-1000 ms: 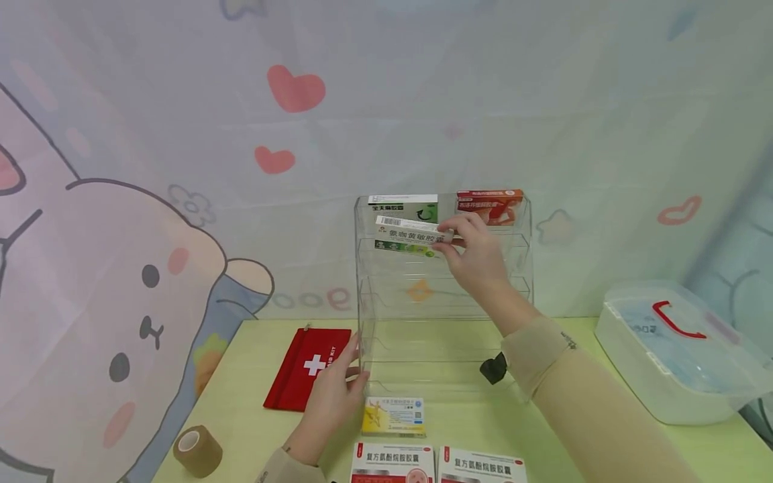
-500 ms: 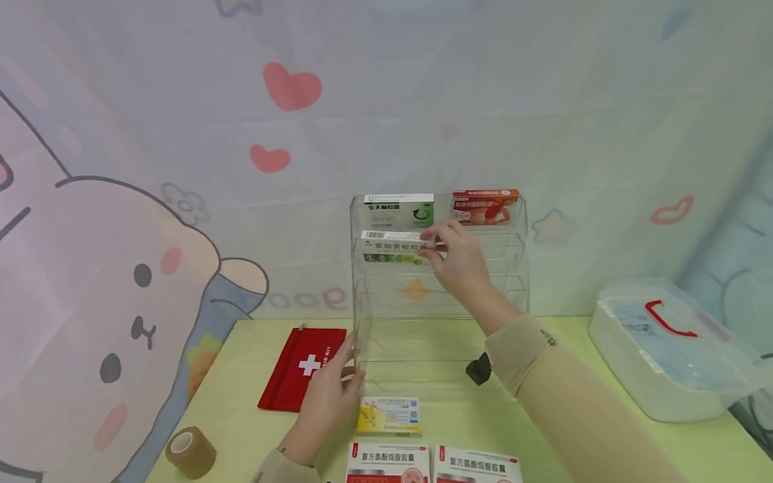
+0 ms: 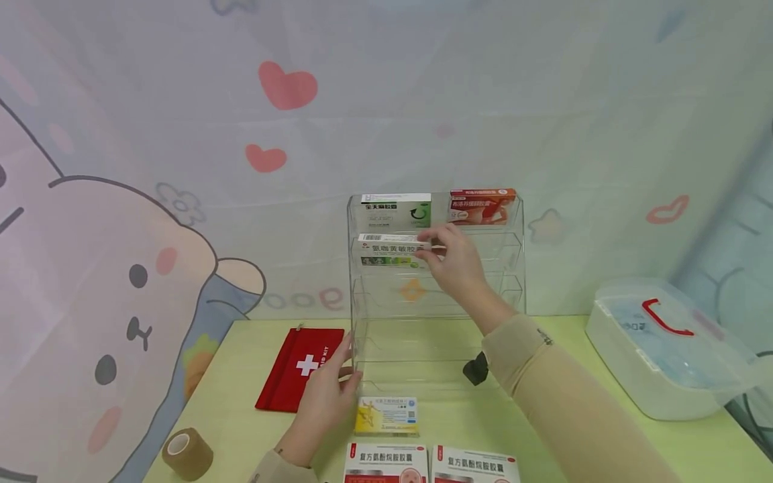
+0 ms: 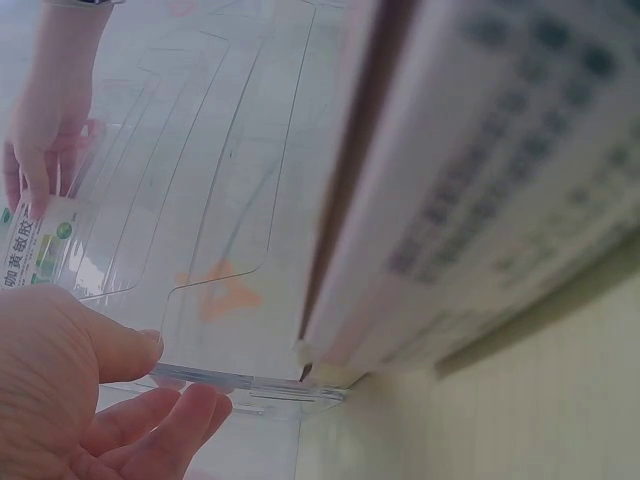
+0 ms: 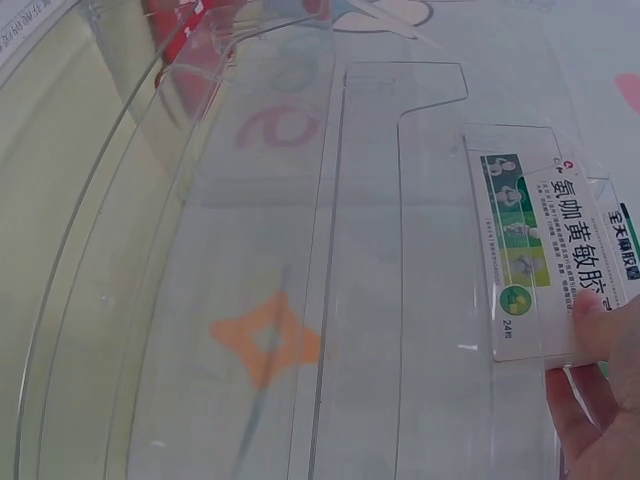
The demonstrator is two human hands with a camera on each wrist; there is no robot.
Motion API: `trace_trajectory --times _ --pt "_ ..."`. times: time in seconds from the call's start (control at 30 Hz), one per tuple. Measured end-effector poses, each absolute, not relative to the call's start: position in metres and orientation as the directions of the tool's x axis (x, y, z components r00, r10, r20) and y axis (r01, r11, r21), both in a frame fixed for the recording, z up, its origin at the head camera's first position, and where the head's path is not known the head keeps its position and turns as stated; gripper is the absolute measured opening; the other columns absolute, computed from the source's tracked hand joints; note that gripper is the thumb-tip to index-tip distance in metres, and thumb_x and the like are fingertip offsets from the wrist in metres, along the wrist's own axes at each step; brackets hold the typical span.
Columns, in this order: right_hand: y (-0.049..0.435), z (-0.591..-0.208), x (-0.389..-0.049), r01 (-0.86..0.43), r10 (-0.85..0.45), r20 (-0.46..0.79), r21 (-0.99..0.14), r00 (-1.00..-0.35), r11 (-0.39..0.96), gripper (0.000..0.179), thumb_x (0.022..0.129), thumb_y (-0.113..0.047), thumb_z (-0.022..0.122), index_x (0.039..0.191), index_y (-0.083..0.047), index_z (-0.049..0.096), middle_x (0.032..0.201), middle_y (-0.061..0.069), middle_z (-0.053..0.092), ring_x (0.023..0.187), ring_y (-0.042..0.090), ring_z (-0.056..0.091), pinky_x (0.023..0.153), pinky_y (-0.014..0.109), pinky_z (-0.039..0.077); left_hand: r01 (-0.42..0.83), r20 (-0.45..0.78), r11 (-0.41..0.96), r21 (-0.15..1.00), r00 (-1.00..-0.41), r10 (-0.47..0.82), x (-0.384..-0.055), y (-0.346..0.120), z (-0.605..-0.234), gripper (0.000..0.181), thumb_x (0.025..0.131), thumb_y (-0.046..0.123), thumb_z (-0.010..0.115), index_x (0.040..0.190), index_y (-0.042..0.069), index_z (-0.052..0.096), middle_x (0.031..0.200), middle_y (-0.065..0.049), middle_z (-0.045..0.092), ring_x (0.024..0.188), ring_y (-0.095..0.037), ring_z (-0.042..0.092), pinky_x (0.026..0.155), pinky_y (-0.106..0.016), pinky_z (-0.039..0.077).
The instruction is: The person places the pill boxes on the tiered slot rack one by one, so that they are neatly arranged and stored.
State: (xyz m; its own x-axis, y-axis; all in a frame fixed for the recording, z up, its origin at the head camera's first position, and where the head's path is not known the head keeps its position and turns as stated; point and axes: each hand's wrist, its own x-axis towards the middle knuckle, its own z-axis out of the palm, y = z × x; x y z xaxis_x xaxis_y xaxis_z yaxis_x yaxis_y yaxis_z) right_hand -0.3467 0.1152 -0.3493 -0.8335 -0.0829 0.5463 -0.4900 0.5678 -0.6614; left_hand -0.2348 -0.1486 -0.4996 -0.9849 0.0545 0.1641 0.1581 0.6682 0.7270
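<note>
On the worktop point(image 3: 238, 436), rack point(image 3: 431, 341) gripped by left hand point(image 3: 329, 394), the box point(image 3: 388, 251) pinched by right hand point(image 3: 455, 261) is best kept level.

White box point(image 3: 389, 251) with green strip, white-crossed red pouch point(image 3: 291, 376), yellowish table point(image 3: 232, 382).

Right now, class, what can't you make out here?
Head view: lower right of red pouch, behind left hand.
Head view: bottom of left red-white box, cut off by edge.
Left wrist view: small print on nearest box, blurred.
Right wrist view: part of held box, behind right hand.
</note>
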Motion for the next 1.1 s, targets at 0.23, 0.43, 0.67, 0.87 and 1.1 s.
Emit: trace_trajectory --times 0.23,0.43,0.67,0.87,1.1 --pt "0.115 -0.349 -0.347 -0.494 -0.085 0.548 -0.664 -0.832 0.561 0.025 0.1 -0.01 0.081 0.124 -0.007 0.073 0.126 0.009 0.068 0.119 0.028 0.07 0.104 0.039 0.066 0.175 0.181 0.674 0.718 -0.981 0.062 -0.235 -0.147 -0.499 0.087 0.103 0.013 0.077 0.175 0.032 0.031 0.157 -0.01 0.067 0.128 -0.032 0.077 0.103 -0.045 0.066" --pt "0.116 -0.35 -0.345 -0.519 -0.086 0.558 -0.689 -0.825 0.505 0.032 0.099 -0.008 0.082 0.128 -0.004 0.071 0.133 0.012 0.067 0.125 0.03 0.07 0.105 0.037 0.066 0.162 0.173 0.677 0.718 -0.983 0.052 -0.234 -0.147 -0.498 0.087 0.103 0.013 0.077 0.175 0.032 0.031 0.157 -0.01 0.067 0.128 -0.032 0.077 0.104 -0.046 0.066" --pt "0.122 -0.352 -0.338 -0.542 -0.075 0.583 -0.69 -0.809 0.481 0.039 0.097 -0.012 0.085 0.131 -0.003 0.07 0.137 0.014 0.066 0.13 0.033 0.068 0.109 0.049 0.064 0.161 0.177 0.676 0.719 -0.983 0.047 -0.232 -0.148 -0.497 0.087 0.103 0.012 0.077 0.175 0.031 0.032 0.155 -0.011 0.067 0.127 -0.032 0.077 0.104 -0.047 0.066" --pt "0.132 -0.361 -0.331 -0.557 -0.048 0.622 -0.662 -0.782 0.501 0.039 0.096 -0.015 0.088 0.128 -0.003 0.07 0.137 0.014 0.065 0.128 0.033 0.067 0.106 0.052 0.065 0.175 0.184 0.667 0.725 -0.981 0.058 -0.233 -0.148 -0.497 0.088 0.103 0.011 0.077 0.175 0.03 0.031 0.155 -0.012 0.067 0.127 -0.032 0.077 0.104 -0.045 0.066" --pt "0.147 -0.383 -0.312 -0.583 -0.052 0.652 -0.637 -0.757 0.504 0.037 0.094 -0.014 0.089 0.124 -0.003 0.07 0.128 0.013 0.066 0.119 0.033 0.069 0.099 0.052 0.067 0.172 0.178 0.672 0.72 -0.982 0.06 -0.233 -0.149 -0.497 0.088 0.103 0.011 0.077 0.175 0.031 0.031 0.155 -0.012 0.067 0.127 -0.032 0.077 0.103 -0.045 0.066"
